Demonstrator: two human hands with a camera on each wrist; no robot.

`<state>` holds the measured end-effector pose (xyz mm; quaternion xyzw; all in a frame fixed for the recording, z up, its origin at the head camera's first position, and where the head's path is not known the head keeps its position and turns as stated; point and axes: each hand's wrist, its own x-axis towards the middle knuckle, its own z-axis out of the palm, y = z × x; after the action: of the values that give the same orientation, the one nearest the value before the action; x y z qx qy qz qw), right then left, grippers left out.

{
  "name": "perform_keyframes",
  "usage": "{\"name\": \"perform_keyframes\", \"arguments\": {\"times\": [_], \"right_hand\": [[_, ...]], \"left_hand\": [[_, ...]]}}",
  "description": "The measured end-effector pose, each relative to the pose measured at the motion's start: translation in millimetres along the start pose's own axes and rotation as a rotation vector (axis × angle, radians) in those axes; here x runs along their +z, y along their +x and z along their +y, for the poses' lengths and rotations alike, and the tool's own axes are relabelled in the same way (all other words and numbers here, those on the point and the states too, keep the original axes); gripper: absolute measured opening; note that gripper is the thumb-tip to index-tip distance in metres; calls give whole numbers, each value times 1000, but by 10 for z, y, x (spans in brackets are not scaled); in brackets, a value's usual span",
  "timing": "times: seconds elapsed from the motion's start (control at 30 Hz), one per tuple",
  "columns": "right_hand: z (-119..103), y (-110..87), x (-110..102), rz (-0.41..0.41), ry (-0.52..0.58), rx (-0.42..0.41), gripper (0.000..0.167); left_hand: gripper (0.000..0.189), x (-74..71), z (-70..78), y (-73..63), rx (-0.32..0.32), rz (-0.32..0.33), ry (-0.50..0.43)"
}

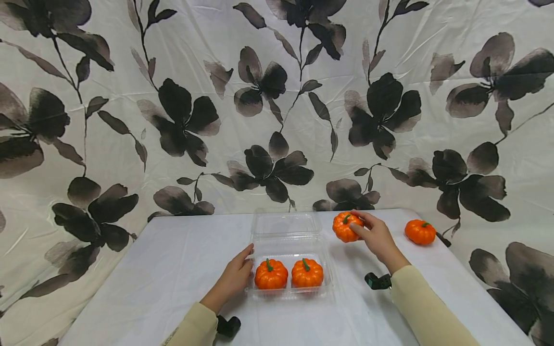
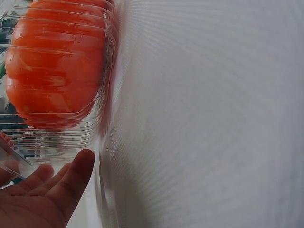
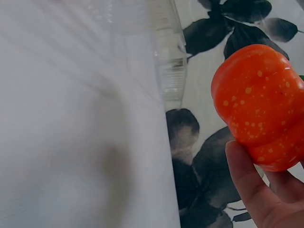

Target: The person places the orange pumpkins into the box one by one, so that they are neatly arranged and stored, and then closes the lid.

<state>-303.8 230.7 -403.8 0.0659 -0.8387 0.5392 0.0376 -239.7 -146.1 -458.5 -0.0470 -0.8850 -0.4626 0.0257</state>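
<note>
My right hand (image 1: 381,240) holds a small orange pumpkin (image 1: 345,227) with a green stem, raised above the back right of the table. In the right wrist view the thumb and fingers press against this speckled pumpkin (image 3: 261,107). An opened clear plastic container (image 1: 326,276) stands at the middle, two orange pumpkins (image 1: 270,275) side by side in its base. At its left edge, my left hand (image 1: 233,274) grips the rim. In the left wrist view the fingers (image 2: 78,173) lie under the rim, and one digit shows through the plastic.
Another orange pumpkin (image 1: 420,232) sits near the right edge of the white table (image 1: 173,269). The container's clear lid (image 1: 285,224) lies back toward the table's far edge. Behind hangs a flower-patterned cloth (image 1: 320,182).
</note>
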Motion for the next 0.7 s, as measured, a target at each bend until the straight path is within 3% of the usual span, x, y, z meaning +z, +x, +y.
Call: {"name": "perform_keyframes", "arguments": {"times": [0.2,0.7], "right_hand": [[-10,35,-13,-5,-11,-31,55],[-106,87,26,-9,-54,-111,54]], "left_hand": [[52,6,3,4,-33,-2,4],[52,-1,19,-8,-14,-6,-1]]}}
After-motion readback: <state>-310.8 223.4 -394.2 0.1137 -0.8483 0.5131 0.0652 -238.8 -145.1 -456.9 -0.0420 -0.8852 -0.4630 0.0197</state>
